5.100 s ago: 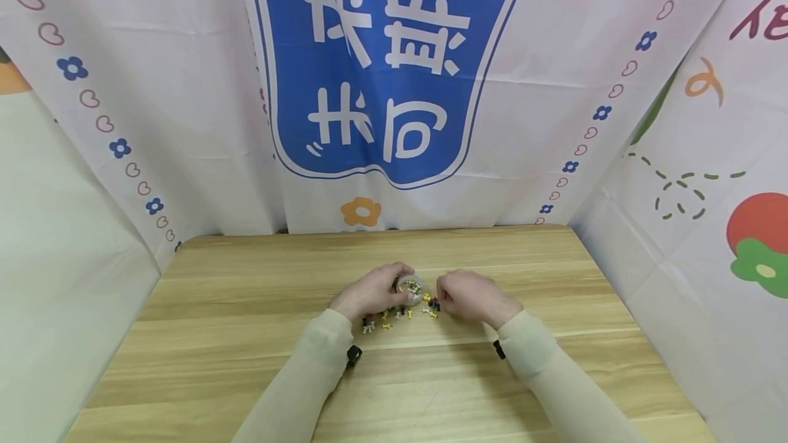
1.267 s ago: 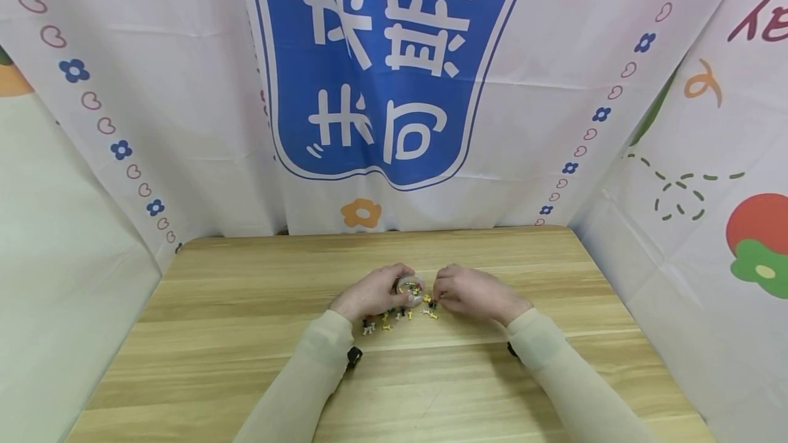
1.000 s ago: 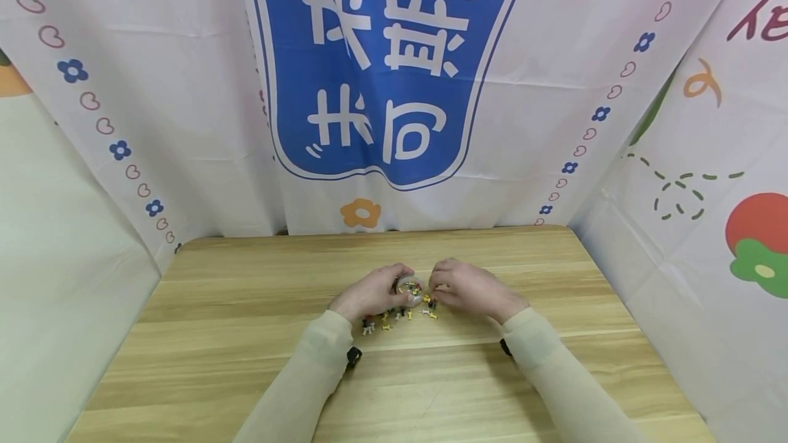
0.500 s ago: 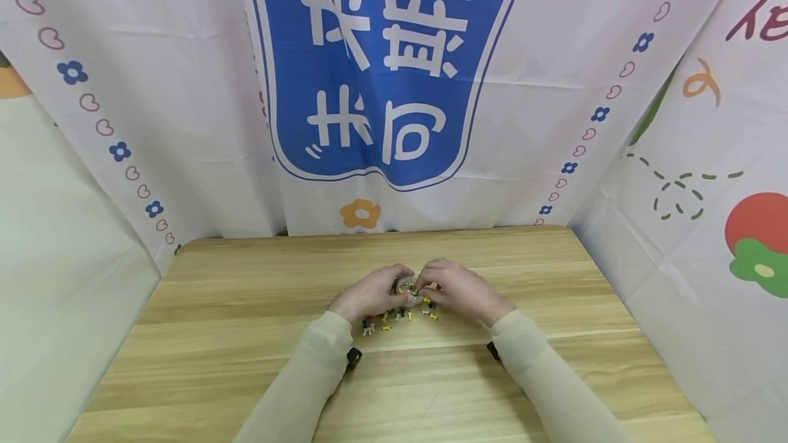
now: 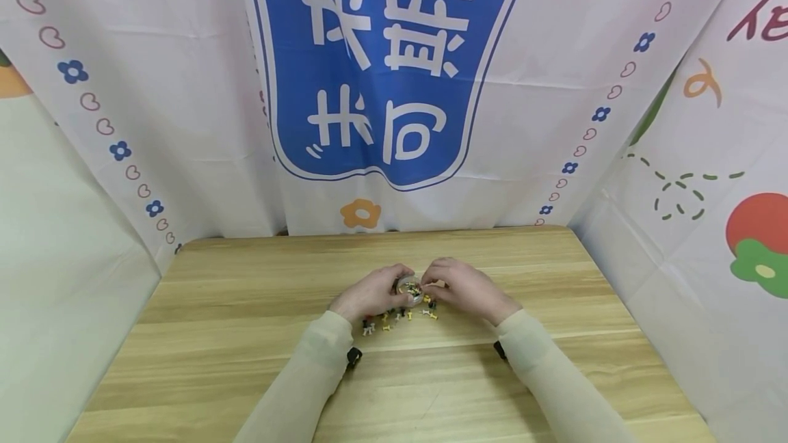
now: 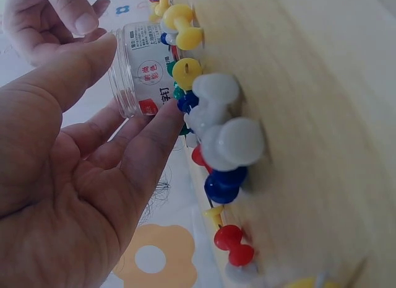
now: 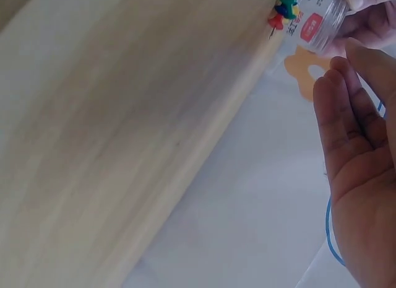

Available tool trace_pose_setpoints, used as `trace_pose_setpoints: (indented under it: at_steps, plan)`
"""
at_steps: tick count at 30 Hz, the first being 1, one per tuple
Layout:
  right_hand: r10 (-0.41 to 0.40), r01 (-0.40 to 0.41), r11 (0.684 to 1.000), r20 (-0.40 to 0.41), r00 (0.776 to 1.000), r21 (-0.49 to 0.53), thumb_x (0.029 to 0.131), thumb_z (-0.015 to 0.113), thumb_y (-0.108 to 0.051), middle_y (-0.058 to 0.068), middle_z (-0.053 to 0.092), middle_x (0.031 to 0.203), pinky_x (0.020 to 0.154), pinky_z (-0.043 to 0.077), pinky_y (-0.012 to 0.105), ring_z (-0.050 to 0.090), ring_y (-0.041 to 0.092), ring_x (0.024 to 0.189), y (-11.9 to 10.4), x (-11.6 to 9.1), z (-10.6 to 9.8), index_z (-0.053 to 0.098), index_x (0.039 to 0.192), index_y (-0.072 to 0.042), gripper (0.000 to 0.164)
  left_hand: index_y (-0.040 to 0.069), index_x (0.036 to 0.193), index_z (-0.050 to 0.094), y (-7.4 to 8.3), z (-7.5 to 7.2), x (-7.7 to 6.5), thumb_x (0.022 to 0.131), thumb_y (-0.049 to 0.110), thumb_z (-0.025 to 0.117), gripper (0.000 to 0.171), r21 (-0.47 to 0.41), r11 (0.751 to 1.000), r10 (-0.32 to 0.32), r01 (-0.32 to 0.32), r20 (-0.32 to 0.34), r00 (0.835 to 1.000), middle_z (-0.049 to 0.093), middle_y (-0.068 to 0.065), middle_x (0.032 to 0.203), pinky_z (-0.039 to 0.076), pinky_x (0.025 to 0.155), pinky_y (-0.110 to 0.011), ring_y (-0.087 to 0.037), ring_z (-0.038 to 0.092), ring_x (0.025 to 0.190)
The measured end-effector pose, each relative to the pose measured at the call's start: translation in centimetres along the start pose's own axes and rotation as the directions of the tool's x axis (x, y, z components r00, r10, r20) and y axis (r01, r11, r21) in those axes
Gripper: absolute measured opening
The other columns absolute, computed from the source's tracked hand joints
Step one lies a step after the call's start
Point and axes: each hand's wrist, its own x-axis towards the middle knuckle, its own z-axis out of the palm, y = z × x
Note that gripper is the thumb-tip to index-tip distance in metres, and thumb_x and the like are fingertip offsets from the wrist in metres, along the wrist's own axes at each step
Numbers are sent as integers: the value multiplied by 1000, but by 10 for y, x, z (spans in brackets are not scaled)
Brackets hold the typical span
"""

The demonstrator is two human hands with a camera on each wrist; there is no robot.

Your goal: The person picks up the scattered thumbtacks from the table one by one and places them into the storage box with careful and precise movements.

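The jar (image 6: 127, 71) is small, round and clear, with a pale label (image 6: 148, 40) carrying dark print, a red circle and a red patch. It stands upright on the wooden table (image 5: 185, 347), near the middle from left to right and in the far half. Loose push pins (image 5: 386, 327) in white, yellow, blue, red and green lie along its near side, spreading left and right.

The left hand (image 5: 369, 292) grips the jar from the left, thumb on the near side. The right hand (image 5: 469, 289) has its fingertips at the jar's right rim, thumb close to them; I cannot tell whether they pinch a pin.

The left hand covers the jar's left side in the head view. In the right wrist view, the top edge cuts off the jar and the right edge crops the right hand. Only the head view shows pins inside the jar, too small to count; the label reads clearly only from the 2 wrist views.
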Motion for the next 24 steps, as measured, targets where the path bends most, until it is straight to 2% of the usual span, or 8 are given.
trace_pose_setpoints:
  at_steps: [7,13,18,20,24]
  plan:
    - [-46,47,998,24,999,-48,106,88,-13,-3,86,120,107,69,39,80,17,115,6,-6,-4,88,118,-17,13,8,158,66,-2,0,1,112,23,84,52,-1,1000,12,-12,-1,1000,79,-15,145,62,119,-57,-28,76,128]
    - [-115,125,986,97,989,-109,109,85,-14,-4,85,122,108,69,38,79,15,114,10,-13,-4,88,121,-17,14,8,157,66,-2,1,0,111,22,84,51,-6,1000,12,-12,-11,1000,79,-16,146,62,120,-56,-29,76,131]
    - [-186,211,962,154,971,-172,109,85,-15,-3,83,123,120,65,45,78,14,117,9,-16,-3,88,121,-17,13,8,156,66,-1,0,-1,111,23,85,51,-11,1000,6,-6,-11,1000,78,-17,147,62,121,-57,-30,76,131]
    - [-212,242,952,165,963,-190,108,86,-15,-3,83,122,119,66,44,79,14,115,8,-16,-3,88,120,-17,12,8,157,66,0,0,-1,111,23,85,52,-11,1000,4,-4,-11,1000,78,-17,147,61,121,-57,-31,76,132]
    - [-234,274,935,189,954,-227,107,87,-17,-4,83,121,107,69,33,78,12,112,7,-15,-1,88,117,-18,10,8,157,66,0,0,-2,111,23,84,52,-7,1000,4,-4,-14,1000,78,-17,148,61,123,-57,-31,76,133]
